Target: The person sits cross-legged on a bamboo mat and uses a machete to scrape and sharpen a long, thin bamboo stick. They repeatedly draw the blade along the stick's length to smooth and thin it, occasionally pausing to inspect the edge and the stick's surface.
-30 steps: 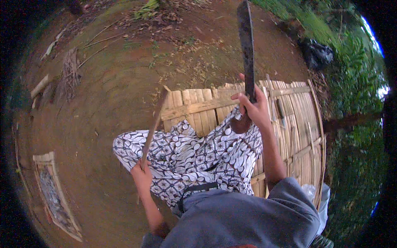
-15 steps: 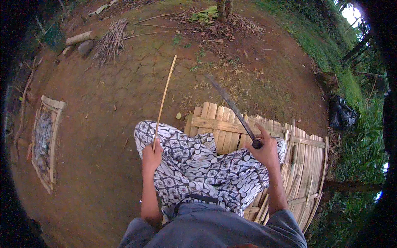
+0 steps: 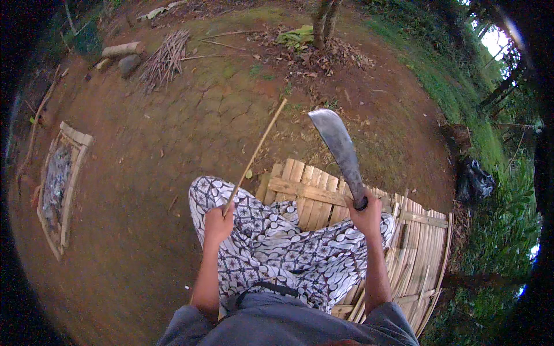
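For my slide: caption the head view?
Left hand grips a bamboo stick; right hand raises a machete.

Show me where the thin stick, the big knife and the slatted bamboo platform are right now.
thin stick [image 3: 257,151], head view, middle of its shaft.
big knife [image 3: 338,145], head view, flat of the blade.
slatted bamboo platform [image 3: 424,248], head view, bare slats at the person's right.

In my right hand [image 3: 365,218] the machete [image 3: 340,154] blade is dull grey metal, smooth with a faint sheen. The stick [image 3: 255,155] in my left hand [image 3: 218,225], pointing toward one o'clock, is pale, dry, matt wood. My trousers [image 3: 277,248] are soft patterned cloth. The platform [image 3: 421,242] is rough split bamboo slats.
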A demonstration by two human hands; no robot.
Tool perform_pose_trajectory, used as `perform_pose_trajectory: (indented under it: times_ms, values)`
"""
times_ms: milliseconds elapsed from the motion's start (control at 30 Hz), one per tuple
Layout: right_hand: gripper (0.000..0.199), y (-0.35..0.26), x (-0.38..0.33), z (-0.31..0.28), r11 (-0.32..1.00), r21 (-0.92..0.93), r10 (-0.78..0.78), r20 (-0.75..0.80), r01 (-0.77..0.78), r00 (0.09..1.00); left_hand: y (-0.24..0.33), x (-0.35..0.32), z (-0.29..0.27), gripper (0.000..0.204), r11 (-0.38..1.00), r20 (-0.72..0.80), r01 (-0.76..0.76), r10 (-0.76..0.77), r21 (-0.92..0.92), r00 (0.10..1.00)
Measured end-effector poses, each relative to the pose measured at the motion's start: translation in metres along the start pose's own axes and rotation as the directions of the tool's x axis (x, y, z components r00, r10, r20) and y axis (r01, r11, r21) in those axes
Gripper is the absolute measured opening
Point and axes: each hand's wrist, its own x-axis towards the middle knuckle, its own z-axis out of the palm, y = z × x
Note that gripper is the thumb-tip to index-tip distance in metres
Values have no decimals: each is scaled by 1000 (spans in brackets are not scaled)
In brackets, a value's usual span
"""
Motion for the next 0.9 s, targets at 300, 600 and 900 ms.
perform_pose_trajectory:
  times_ms: [300,600,900]
  values:
    - [54,-33,-4,32,908,-125,-382,139,399,913,27,-12,20,53,984,188,-136,156,-114,970]
    - [64,-9,76,6,849,-408,-212,319,336,924,73,-54,25,45,988,192,-155,154,-7,969]
    - [47,0,41,19,846,-437,-70,477,305,876,68,-66,41,41,958,175,-281,267,63,948]
